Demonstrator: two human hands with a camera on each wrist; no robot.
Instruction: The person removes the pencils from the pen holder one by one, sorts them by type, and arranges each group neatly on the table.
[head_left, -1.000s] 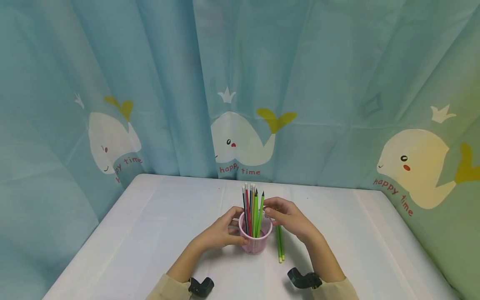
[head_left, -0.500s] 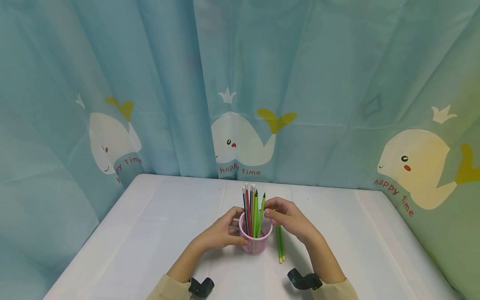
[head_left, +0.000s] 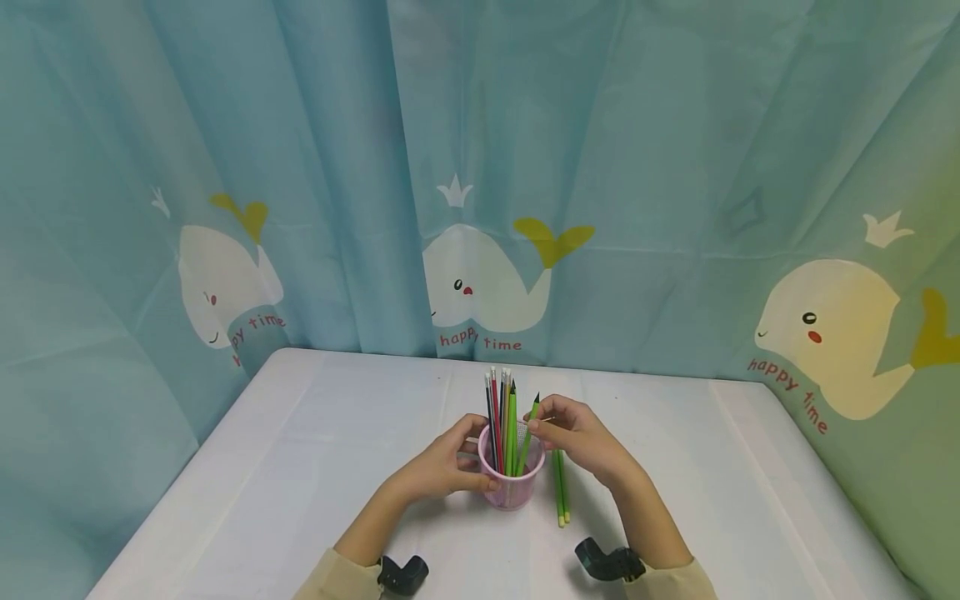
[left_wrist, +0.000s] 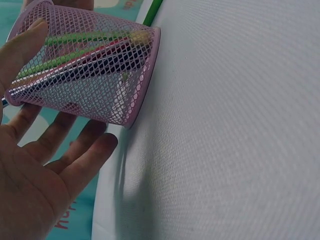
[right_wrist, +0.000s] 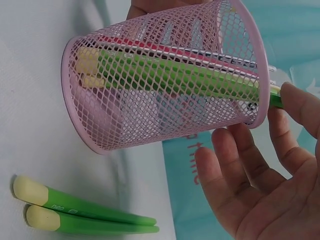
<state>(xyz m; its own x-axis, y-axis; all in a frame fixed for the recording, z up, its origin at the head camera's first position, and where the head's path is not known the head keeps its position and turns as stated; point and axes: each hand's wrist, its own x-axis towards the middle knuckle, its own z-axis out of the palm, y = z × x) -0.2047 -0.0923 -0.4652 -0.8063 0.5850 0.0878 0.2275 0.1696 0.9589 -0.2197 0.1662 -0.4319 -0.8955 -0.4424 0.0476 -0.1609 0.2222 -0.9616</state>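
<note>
Pencil cup [head_left: 510, 497] of pink mesh, upright near the middle of the white table [head_left: 300, 500]. The left hand [head_left: 442, 468] holds its side, thumb in front, the other fingertips hidden behind it in the head view. Thumb and forefinger of the right hand [head_left: 583, 435] pinch a leaning green pencil [head_left: 527, 450] near its dark point. Lower ends of the grouped pencils [head_left: 497, 417] show only through mesh. Two loose green pencils [right_wrist: 100, 206] lie just beside the cup, far ends masked by the right hand in the head view. Table surface extends broadly to both sides; its back edge runs along the curtain [head_left: 637, 125].
</note>
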